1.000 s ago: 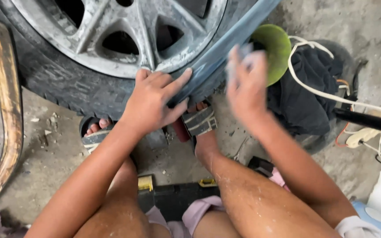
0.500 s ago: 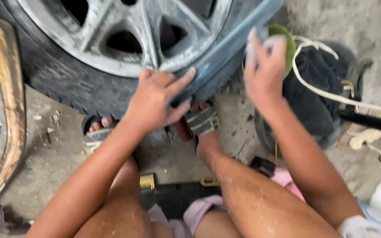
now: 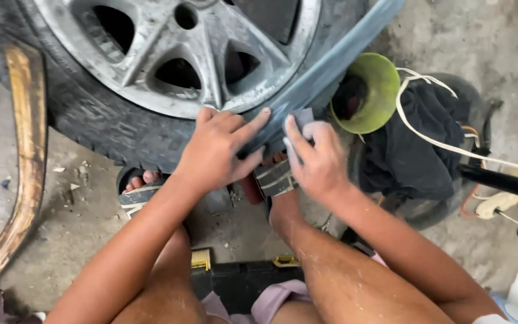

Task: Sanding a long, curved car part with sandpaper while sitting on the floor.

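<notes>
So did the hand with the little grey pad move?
Yes. The right hand with the small grey sanding pad slid down-left along the blue-grey strip, away from the green funnel, toward the left hand.

Rough grey concrete floor [image 3: 505,36], dusty and strewn with small debris, bearing a curved wooden plank [image 3: 25,150] at left, under flat daylight.

The wheel [image 3: 169,54] ran off the frame at 12 o'clock, its upper half unseen. The left hand [image 3: 217,150] hid part of the tyre [image 3: 91,120] beneath it. The right hand [image 3: 316,159] covered most of a grey pad [image 3: 303,115]. Both forearms were cut off at 6 o'clock
</notes>
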